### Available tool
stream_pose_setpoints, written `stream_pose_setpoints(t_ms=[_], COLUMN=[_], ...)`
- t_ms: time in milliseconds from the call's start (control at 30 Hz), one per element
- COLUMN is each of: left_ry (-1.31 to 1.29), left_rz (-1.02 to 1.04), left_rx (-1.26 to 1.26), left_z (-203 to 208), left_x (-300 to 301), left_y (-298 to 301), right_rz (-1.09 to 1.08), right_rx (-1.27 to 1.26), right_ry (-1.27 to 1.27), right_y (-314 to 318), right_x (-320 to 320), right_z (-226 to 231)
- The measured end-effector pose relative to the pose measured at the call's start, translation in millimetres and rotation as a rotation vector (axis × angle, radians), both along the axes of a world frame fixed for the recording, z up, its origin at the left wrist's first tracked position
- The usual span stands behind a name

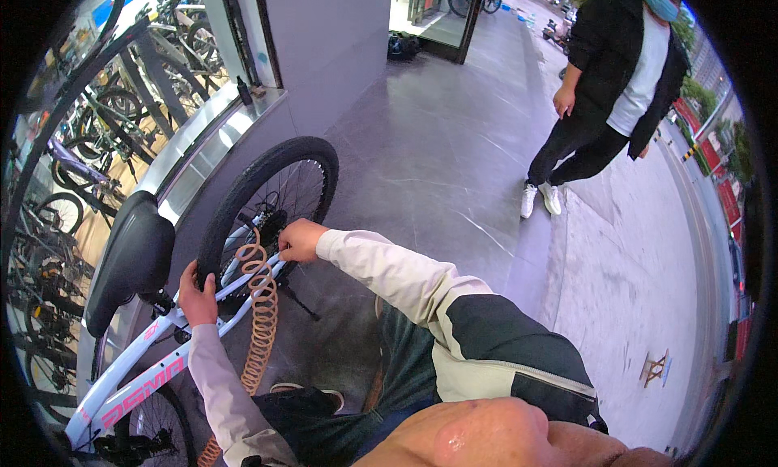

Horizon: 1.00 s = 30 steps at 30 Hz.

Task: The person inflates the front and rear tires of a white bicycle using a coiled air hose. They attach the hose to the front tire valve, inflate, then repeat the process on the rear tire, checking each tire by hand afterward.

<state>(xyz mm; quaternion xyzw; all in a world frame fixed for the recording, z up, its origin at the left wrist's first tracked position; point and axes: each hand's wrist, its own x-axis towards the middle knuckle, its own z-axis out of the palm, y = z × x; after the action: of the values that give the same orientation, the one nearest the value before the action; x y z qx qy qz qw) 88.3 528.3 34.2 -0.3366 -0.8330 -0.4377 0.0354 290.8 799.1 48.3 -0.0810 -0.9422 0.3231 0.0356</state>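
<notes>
A white bicycle with pink lettering on its frame (134, 368) leans at the left, its black saddle (134, 252) beside the shop window. My left hand (197, 295) grips the near end of the rear tyre (312, 149), thumb on one side and fingers on the other, just right of the saddle. By the rear hub, at the frame's rear end, is my right hand (301, 240), its fingers closed; what they hold is hidden. An orange-tan coiled hose (263, 313) hangs between my forearms, passing in front of the frame and wheel.
Behind the window at left stand several bicycles (89, 135). A small black bottle (244, 91) sits on the metal sill (174, 155). A masked person in a black jacket (600, 54) stands at the upper right, beside the pavement edge. The kickstand (301, 302) sticks out below the rear wheel.
</notes>
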Motion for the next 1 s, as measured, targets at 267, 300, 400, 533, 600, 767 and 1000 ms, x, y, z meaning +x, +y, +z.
stream_pose_setpoints(t_ms=[267, 300, 400, 533, 600, 767, 1000], left_ry=[-0.039, -0.034, 0.007, 0.026, -0.012, -0.005, 0.02], left_rz=[-0.005, -0.002, 0.02, 0.04, 0.015, -0.007, 0.011], left_rx=[0.022, 0.02, -0.015, -0.043, 0.004, 0.022, -0.017], left_z=[-2.6, -1.3, 3.7, 7.3, 6.7, 5.6, 10.8], left_x=[-3.1, -1.6, 3.4, 5.9, 5.3, 5.4, 9.7], left_y=[0.5, 0.5, 0.0, 1.1, 1.3, 1.0, 2.2], right_rz=[-0.019, -0.02, -0.012, -0.025, -0.013, -0.02, -0.041], right_rx=[-0.015, -0.015, 0.002, -0.003, 0.008, -0.011, -0.023], right_ry=[-0.002, 0.002, -0.005, -0.048, -0.038, -0.007, -0.011], right_y=[0.2, 0.1, -0.6, -0.9, -1.0, -0.5, -0.3], right_x=[-0.8, -0.8, 0.0, 1.4, 0.9, -0.7, -0.9], right_z=[-3.6, -3.2, -0.2, 3.6, 3.8, 0.0, -1.7])
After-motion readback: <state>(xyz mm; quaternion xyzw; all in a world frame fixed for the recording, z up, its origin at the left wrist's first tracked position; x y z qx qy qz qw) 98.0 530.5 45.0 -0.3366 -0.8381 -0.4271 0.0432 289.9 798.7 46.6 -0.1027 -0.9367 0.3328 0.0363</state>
